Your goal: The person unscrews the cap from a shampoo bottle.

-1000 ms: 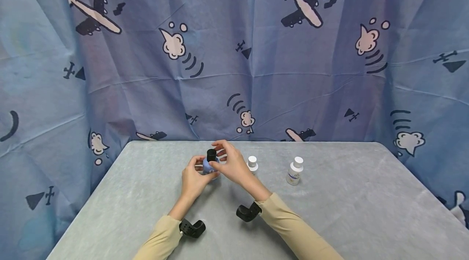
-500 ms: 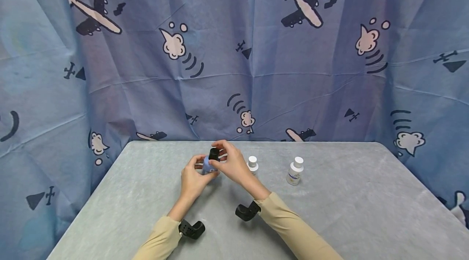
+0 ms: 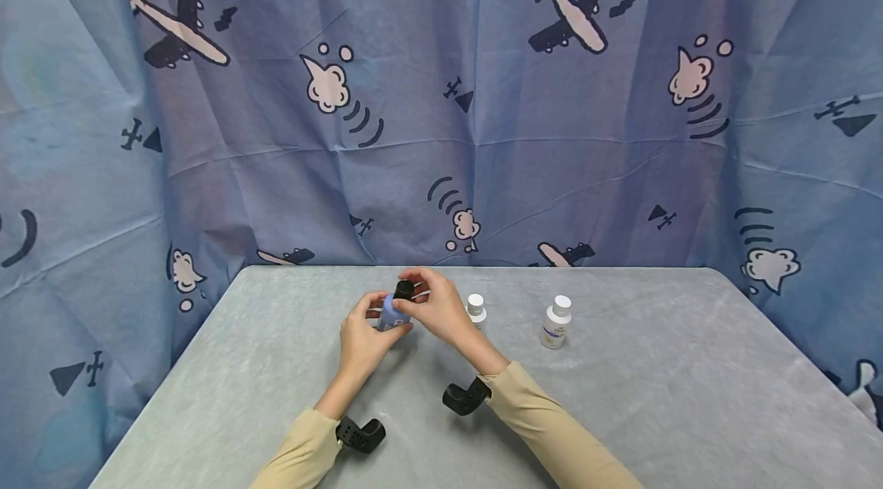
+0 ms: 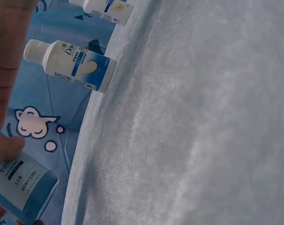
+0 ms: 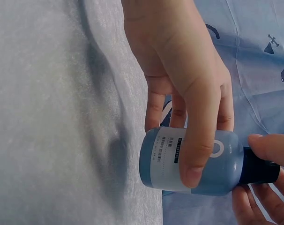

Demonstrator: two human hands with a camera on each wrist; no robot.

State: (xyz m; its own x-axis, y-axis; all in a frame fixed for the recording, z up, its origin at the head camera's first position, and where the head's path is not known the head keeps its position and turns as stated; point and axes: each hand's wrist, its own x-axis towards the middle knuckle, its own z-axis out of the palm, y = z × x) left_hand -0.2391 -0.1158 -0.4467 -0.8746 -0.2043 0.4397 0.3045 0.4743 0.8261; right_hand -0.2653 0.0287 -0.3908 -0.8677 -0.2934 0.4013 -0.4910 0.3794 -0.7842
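A blue bottle with a white label (image 5: 172,154) and a black cap (image 3: 404,290) is between the two hands, tilted a little to the right in the head view. Fingers and thumb of the left hand (image 3: 362,337) wrap its body, with the thumb across the label in the right wrist view. The right hand (image 3: 441,313) pinches the black cap between thumb and fingers, partly hiding it. Just behind the right hand stands a white bottle (image 3: 476,306), its lower part covered by that hand. A second white bottle (image 3: 555,324) stands upright farther right.
Everything is over a grey cloth-covered table (image 3: 655,382). A blue curtain (image 3: 414,129) printed with planes hangs right behind its far edge. Black wrist cameras, one on the left wrist (image 3: 361,435) and one on the right wrist (image 3: 467,397), jut inward over the table.
The blue bottle has tipped slightly, its black cap shifting right toward the right hand. Both hands keep nearly the same place and the white bottles stay put.
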